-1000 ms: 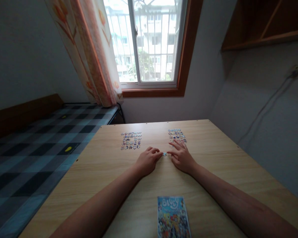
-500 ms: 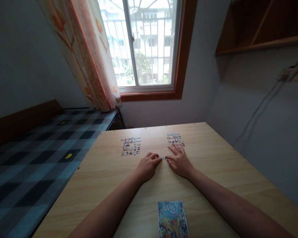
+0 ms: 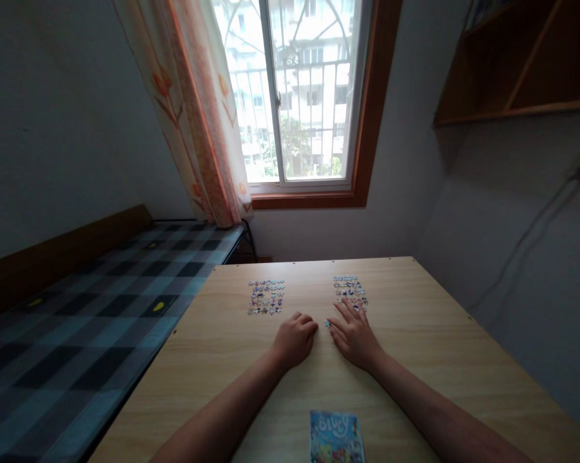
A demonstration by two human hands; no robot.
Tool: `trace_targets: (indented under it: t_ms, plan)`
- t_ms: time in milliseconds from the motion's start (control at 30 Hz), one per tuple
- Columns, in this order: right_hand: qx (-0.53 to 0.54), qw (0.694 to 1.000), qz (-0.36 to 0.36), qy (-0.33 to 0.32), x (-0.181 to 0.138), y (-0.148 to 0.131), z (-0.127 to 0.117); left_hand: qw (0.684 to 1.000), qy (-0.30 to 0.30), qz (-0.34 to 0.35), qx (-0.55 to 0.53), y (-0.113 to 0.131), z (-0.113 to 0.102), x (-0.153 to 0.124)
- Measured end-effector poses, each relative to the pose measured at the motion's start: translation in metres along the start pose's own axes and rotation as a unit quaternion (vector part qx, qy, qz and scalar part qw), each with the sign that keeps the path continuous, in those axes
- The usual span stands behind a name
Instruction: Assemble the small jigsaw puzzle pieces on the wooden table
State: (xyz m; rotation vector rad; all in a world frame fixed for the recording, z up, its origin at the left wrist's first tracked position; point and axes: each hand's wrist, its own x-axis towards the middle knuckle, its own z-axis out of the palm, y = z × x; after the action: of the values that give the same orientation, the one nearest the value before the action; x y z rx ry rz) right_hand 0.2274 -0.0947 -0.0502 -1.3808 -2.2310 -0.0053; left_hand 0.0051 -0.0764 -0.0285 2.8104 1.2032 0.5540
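Observation:
My left hand (image 3: 296, 339) rests on the wooden table with its fingers curled closed; whatever they may hold is hidden. To its right, my right hand (image 3: 355, 335) lies on the table with the fingers spread. A small light-blue jigsaw piece (image 3: 327, 323) lies at the tip of my right index finger, apart from my left hand. Beyond my right hand is a block of spaced-out jigsaw pieces (image 3: 348, 286), its near edge partly covered by my fingers. Another group of jigsaw pieces (image 3: 265, 289) is laid out in rows beyond my left hand.
A blue picture card or box (image 3: 335, 437) marked "Bluey" lies near me on the table (image 3: 415, 379). A bed with a checked cover (image 3: 101, 308) stands along the left. Ahead are a curtain (image 3: 193, 116) and a window (image 3: 314, 116); a wooden shelf (image 3: 512, 109) hangs at upper right.
The view has shifted, so everything sits lower and slightly right. My left hand has drawn away from the small jigsaw piece, widening the gap. My right hand stays beside that piece.

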Motion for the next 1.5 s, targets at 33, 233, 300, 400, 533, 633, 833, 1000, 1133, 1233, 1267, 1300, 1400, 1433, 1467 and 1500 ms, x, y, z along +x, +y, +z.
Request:
trace_targets:
  t_ms: [33, 233, 300, 400, 533, 633, 833, 1000, 1133, 1233, 1267, 1300, 1400, 1433, 1467, 1500]
  plan:
    - [0.001, 1.0, 0.004, -0.001, 0.0, 0.0, 0.0, 1.0, -0.005, 0.006, 0.006, 0.0, -0.001, 0.001]
    - [0.002, 1.0, 0.018, 0.002, -0.001, 0.001, 0.001, 0.984, -0.032, -0.163, 0.064, -0.032, -0.033, 0.027]
    - [0.005, 1.0, 0.024, 0.009, 0.0, 0.002, 0.001, 0.96, 0.007, -0.262, 0.099, -0.056, -0.05, 0.035]
    - [0.01, 0.999, 0.029, 0.018, 0.0, 0.002, 0.002, 0.913, 0.055, -0.381, 0.134, -0.089, -0.066, 0.038]
    - [0.016, 0.999, 0.027, 0.023, 0.0, 0.003, 0.003, 0.88, 0.066, -0.452, 0.133, -0.107, -0.06, 0.032]
    - [0.02, 0.999, 0.023, 0.021, -0.001, 0.004, 0.002, 0.875, 0.06, -0.463, 0.126, -0.107, -0.047, 0.03]
    - [0.025, 0.999, 0.023, 0.021, -0.001, 0.003, 0.001, 0.886, 0.047, -0.444, 0.125, -0.107, -0.033, 0.033]
    - [0.024, 0.999, 0.022, 0.018, -0.003, 0.004, 0.001, 0.89, 0.047, -0.437, 0.121, -0.109, -0.03, 0.032]
    - [0.027, 0.999, 0.02, 0.021, -0.004, 0.006, 0.002, 0.893, 0.041, -0.432, 0.119, -0.11, -0.028, 0.031]
    - [0.03, 0.999, 0.026, 0.027, -0.004, 0.006, 0.003, 0.892, 0.036, -0.433, 0.121, -0.109, -0.028, 0.031]
    - [0.031, 0.999, 0.029, 0.029, -0.004, 0.006, 0.003, 0.892, 0.035, -0.434, 0.121, -0.108, -0.028, 0.031]
    - [0.032, 0.999, 0.031, 0.029, -0.004, 0.006, 0.003, 0.892, 0.034, -0.434, 0.121, -0.108, -0.028, 0.032]
    - [0.036, 0.998, 0.035, 0.029, -0.004, 0.005, 0.003, 0.892, 0.034, -0.433, 0.12, -0.107, -0.027, 0.032]
    - [0.038, 0.998, 0.034, 0.03, -0.004, 0.005, 0.002, 0.893, 0.034, -0.432, 0.121, -0.107, -0.027, 0.032]
    - [0.04, 0.998, 0.034, 0.031, -0.004, 0.005, 0.002, 0.894, 0.033, -0.431, 0.121, -0.107, -0.027, 0.032]
    - [0.042, 0.998, 0.033, 0.033, -0.004, 0.005, 0.002, 0.894, 0.032, -0.431, 0.12, -0.107, -0.027, 0.032]
